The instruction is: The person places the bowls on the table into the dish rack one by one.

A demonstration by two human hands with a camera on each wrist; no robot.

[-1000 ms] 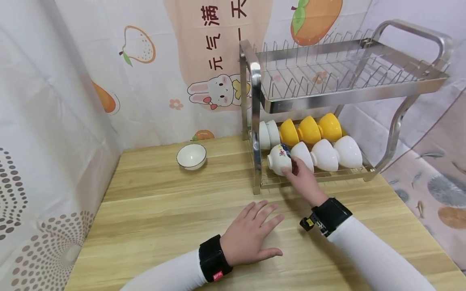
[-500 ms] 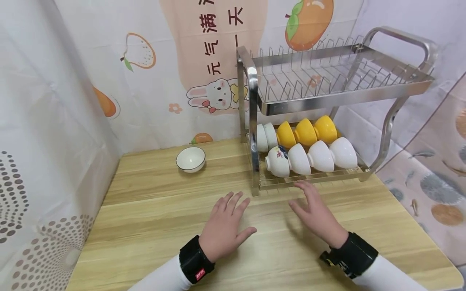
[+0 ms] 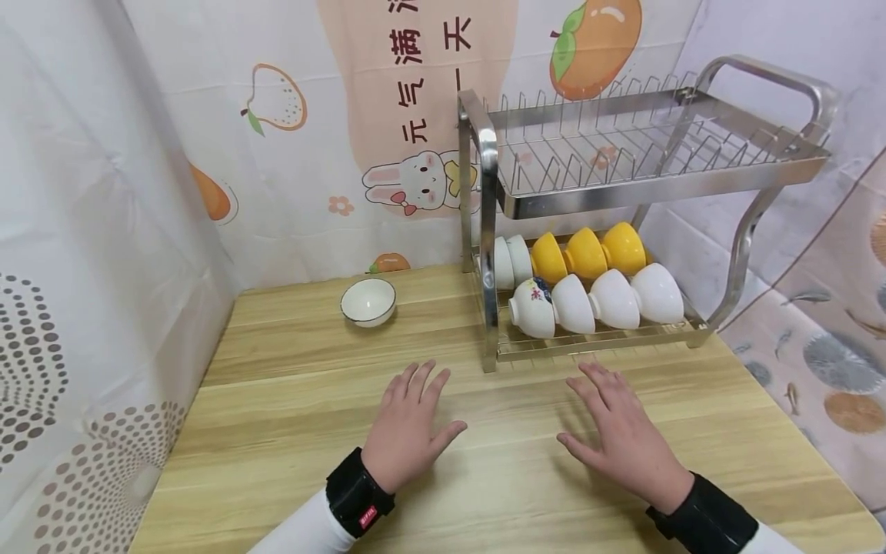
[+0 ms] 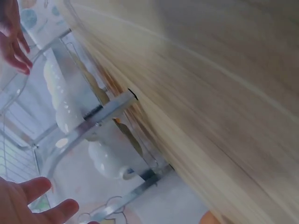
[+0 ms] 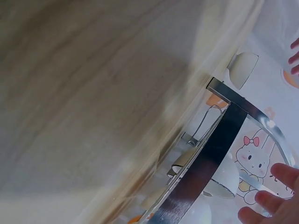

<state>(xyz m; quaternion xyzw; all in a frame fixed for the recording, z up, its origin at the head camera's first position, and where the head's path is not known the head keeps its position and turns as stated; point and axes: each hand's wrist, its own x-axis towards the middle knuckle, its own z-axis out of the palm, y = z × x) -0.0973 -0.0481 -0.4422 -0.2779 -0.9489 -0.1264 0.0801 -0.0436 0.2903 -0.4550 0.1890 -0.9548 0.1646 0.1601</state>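
My left hand (image 3: 404, 431) hovers palm down over the table with fingers spread, holding nothing. To its right, in front of the dish rack (image 3: 664, 185), my right hand (image 3: 626, 438) is likewise spread and holds nothing. On the rack's lower shelf a flower-patterned bowl (image 3: 533, 309) leans on its side at the left end of the front row. Plain white bowls (image 3: 614, 298) follow it in the same row. Behind them stand yellow bowls (image 3: 584, 251) and pale bowls (image 3: 511, 261). A dark-rimmed white bowl (image 3: 368, 302) sits upright on the table, beyond my left hand.
The wooden table (image 3: 291, 400) reaches back to a printed curtain (image 3: 291, 185). A white curtain (image 3: 104, 231) hangs along the left side. The rack's upper tier (image 3: 588, 146) has wire dividers, and its metal legs reach the table at the right.
My right hand has let go of the flower-patterned bowl on the shelf and drawn back toward me. My left hand has shifted left, fingers still spread.
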